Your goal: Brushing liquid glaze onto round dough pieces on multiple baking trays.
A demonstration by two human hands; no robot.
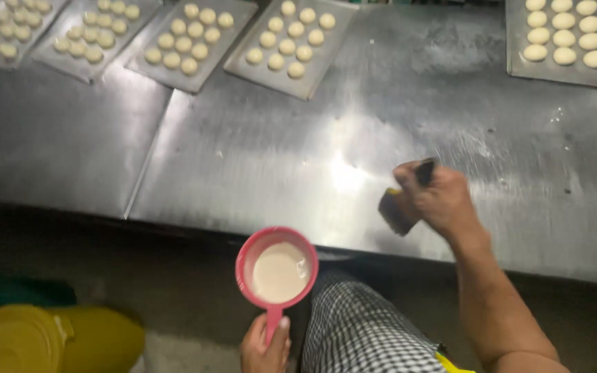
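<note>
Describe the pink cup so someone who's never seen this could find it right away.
Start at the steel table and drop below its near edge. The left hand holds a pink cup by its handle, full of pale cream liquid. It is the only pink thing here.

No packages, labels, signs or screens show anywhere in the view.
</note>
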